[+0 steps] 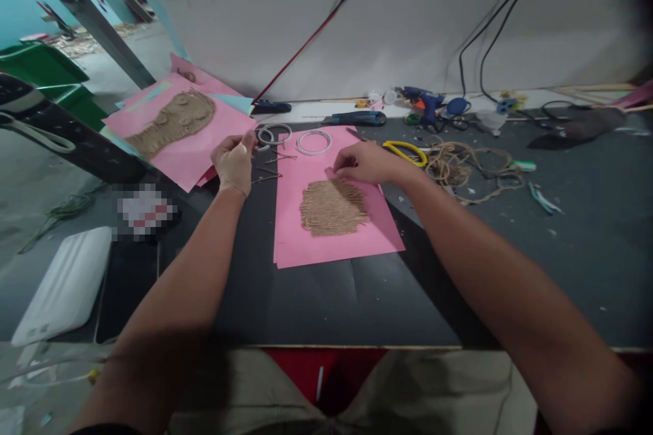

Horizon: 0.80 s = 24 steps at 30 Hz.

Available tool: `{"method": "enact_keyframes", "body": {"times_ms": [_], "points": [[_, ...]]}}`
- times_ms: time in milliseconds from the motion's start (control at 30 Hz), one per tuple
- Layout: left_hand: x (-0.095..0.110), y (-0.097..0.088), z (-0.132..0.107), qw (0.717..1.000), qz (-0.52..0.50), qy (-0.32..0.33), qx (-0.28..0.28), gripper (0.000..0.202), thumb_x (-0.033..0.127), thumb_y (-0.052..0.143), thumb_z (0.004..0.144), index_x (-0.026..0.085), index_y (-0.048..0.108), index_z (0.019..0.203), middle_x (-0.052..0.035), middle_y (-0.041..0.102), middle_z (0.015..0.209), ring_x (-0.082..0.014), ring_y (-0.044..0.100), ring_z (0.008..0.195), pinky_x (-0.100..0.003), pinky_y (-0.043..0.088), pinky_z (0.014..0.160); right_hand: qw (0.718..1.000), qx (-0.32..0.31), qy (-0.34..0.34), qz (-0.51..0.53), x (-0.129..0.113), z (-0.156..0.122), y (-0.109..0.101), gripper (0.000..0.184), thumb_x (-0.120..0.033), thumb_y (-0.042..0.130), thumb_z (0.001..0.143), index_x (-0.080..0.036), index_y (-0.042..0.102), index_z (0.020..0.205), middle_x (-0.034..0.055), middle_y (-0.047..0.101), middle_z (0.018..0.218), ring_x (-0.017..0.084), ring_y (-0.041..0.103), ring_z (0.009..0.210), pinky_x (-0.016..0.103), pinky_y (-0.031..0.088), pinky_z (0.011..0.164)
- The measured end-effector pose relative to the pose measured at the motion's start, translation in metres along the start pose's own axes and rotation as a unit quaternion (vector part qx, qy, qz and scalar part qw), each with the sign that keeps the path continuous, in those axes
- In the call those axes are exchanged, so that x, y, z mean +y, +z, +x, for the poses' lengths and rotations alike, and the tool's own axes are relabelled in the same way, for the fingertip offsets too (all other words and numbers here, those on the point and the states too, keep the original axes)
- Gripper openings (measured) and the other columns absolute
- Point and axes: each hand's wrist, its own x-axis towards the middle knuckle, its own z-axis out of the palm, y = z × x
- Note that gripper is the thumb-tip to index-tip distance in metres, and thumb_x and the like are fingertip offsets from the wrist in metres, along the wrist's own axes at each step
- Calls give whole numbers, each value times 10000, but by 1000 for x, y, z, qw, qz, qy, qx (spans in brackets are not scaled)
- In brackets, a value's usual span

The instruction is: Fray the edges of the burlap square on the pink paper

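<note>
On a pink sheet of paper (pixel 296 245) lies a patch of brown twine strands (pixel 334 209), set side by side in rows. My right hand (pixel 364 162) is closed, its fingertips at the patch's top edge; whatever they pinch is hidden. Left of the sheet, my left hand (pixel 233 162) is raised with thumb and fingers pressed together. I cannot make out what is in it. Short cut twine pieces (pixel 268 175) lie between that hand and the paper. Beside its fingertips are grey rings (pixel 275 134), and a white ring (pixel 313 143) rests on the sheet's upper part.
A second pink sheet with a twine shape (pixel 183 115) lies at the left. Along the back are a utility knife (pixel 357 118) and a blue glue gun (pixel 428 103). Yellow-handled scissors (pixel 405 151) and tangled twine (pixel 459 166) lie right. A white device (pixel 64 285) sits front left.
</note>
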Motion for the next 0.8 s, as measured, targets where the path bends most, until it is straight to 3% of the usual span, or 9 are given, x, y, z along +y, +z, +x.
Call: {"method": "enact_keyframes", "body": {"times_ms": [167, 300, 400, 600, 800], "points": [[-5, -4, 3, 997, -39, -31, -60, 332, 507, 816, 775, 218, 676, 689, -22, 674, 677, -122, 600, 600, -275, 472, 542, 996, 29, -47, -66, -32, 1, 14, 170, -272, 657, 967, -165, 788, 953, 109, 797, 989, 234, 694, 882, 351, 488, 792], [-1, 1, -7, 986, -88, -69, -123, 336, 501, 854, 735, 205, 701, 701, -27, 700, 746, -116, 621, 639, -262, 497, 585, 984, -3, -159, -80, -52, 3, 32, 300, -304, 533, 1056, -154, 771, 1160, 135, 770, 1211, 268, 666, 1127, 399, 468, 990], [8, 5, -17, 975, -117, -81, -172, 387, 544, 883, 709, 198, 709, 730, -20, 704, 751, -115, 625, 661, -249, 512, 616, 973, 9, -211, -97, -54, 3, 44, 358, -298, 469, 1079, -124, 753, 1209, 179, 725, 1279, 303, 611, 1232, 466, 426, 1095], [22, 9, -31, 932, -194, -144, -270, 491, 571, 948, 610, 167, 724, 775, -26, 713, 792, -102, 644, 673, -227, 510, 627, 967, 11, -222, -121, -49, 4, 51, 366, -293, 462, 1079, -106, 739, 1228, 189, 714, 1282, 317, 598, 1230, 491, 427, 1107], [21, 11, -34, 927, -172, -149, -298, 451, 555, 920, 670, 170, 726, 802, -36, 722, 778, -105, 652, 634, -203, 457, 535, 963, -17, -231, -137, -52, 5, 49, 379, -268, 429, 1091, -137, 778, 1157, 148, 754, 1239, 285, 635, 1184, 456, 432, 1095]]}}
